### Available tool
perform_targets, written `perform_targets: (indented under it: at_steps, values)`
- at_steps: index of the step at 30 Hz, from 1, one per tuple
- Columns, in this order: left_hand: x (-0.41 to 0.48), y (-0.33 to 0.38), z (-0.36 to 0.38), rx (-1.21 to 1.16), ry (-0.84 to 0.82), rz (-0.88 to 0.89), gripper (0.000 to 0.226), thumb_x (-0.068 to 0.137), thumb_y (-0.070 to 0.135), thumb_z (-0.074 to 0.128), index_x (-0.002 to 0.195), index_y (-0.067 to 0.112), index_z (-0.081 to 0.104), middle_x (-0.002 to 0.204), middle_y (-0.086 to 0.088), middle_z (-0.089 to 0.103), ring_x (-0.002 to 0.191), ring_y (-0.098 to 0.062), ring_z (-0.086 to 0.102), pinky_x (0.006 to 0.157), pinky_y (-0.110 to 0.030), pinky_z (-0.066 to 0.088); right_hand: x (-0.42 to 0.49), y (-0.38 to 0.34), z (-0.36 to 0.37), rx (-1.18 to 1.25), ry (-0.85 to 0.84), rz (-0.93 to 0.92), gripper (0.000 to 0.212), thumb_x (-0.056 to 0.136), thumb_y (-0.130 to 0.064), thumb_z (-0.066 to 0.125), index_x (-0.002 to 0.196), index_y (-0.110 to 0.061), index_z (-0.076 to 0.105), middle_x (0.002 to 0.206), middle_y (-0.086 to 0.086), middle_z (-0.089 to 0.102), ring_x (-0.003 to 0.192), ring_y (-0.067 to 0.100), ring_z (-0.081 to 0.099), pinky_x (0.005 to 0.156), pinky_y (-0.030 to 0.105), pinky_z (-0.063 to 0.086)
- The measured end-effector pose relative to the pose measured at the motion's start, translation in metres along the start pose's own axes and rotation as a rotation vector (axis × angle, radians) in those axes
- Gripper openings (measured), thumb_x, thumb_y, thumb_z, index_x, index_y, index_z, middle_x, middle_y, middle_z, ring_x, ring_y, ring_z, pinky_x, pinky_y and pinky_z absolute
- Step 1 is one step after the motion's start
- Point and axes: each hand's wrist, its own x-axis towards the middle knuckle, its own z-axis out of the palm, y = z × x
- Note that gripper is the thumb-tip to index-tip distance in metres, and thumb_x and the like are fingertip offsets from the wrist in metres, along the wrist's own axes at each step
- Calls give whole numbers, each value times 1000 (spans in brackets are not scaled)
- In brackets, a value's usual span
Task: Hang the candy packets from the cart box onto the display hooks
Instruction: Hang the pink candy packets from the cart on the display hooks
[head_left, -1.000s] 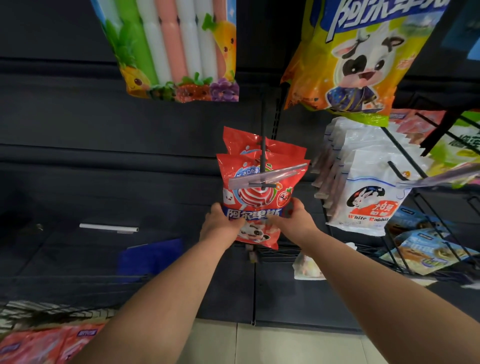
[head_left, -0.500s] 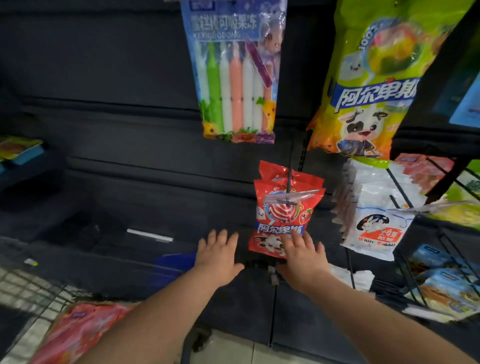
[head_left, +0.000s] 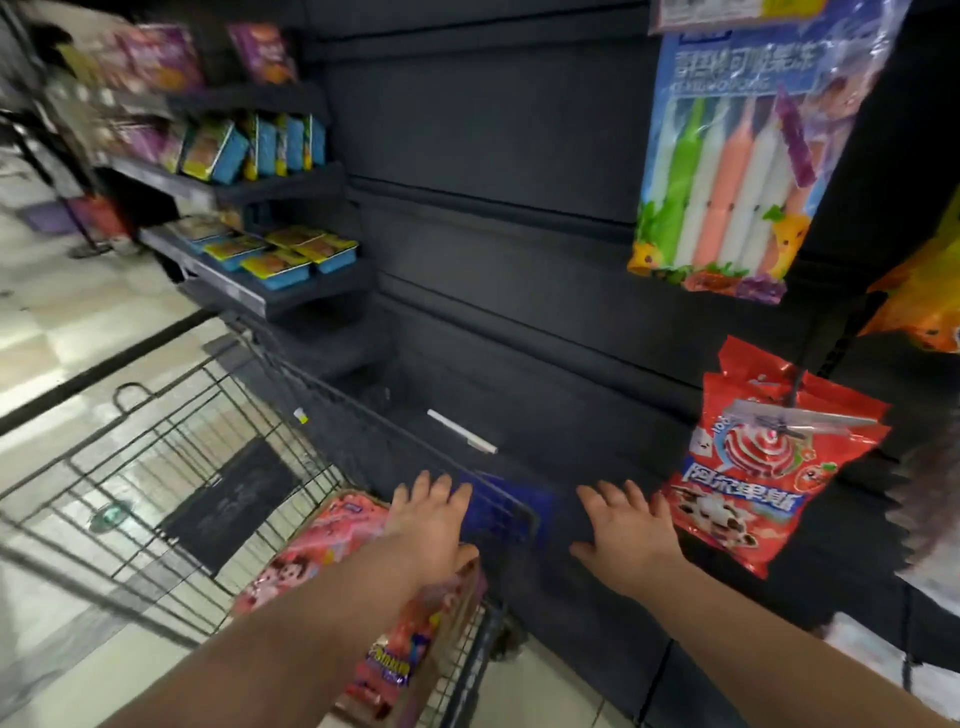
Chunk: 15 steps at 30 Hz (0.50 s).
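Head view only; the frame is motion-blurred and the edges read poorly.

Both hands are empty, fingers spread and relaxed. The left hand (head_left: 434, 525) hovers over the far end of the cart box (head_left: 451, 631). The right hand (head_left: 621, 535) is in front of the dark shelf panel. Pink candy packets (head_left: 311, 551) lie in the box, under and left of the left hand, inside the wire cart (head_left: 171, 457). Red hung packets (head_left: 763, 467) sit on a display hook (head_left: 793, 387) just right of the right hand, apart from it.

Risks, in our judgement:
- A hurried reach may pinch two slick packets at once.
- A finger may snag on the cart wire just ahead of the left hand.
- The right hand, if swung, could knock the hung packets askew or off the hook tip.
- A grip low on a soft bag would leave the hang hole flopping.
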Motion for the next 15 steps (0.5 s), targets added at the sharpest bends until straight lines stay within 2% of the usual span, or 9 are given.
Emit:
perform_targets:
  at_steps: [8, 12, 15]
  values:
    - [-34, -88, 57, -51, -164, -130, 83, 93, 55, 47, 155, 22, 3, 163, -14, 5, 149, -37, 3, 120, -53, 6, 12, -53, 32, -42, -123, -94, 69, 93, -45, 48, 151, -24, 17, 159, 2, 20, 148, 30, 10, 118, 54, 7]
    - [-23, -135, 87, -77, -226, -134, 86, 91, 60, 43, 154, 22, -1, 163, -13, 4, 149, -37, -1, 120, -55, 4, 33, -85, 48, -62, -205, -79, 69, 94, -45, 47, 151, -23, 17, 158, 4, 23, 147, 30, 14, 117, 53, 10]
    - [-4, -172, 105, -109, -273, -124, 86, 91, 60, 43, 155, 19, 3, 163, -13, 5, 149, -36, 1, 121, -54, 5, 50, -114, 64, -51, -299, -35, 67, 95, -44, 45, 152, -23, 16, 157, 5, 24, 146, 30, 18, 117, 52, 14]
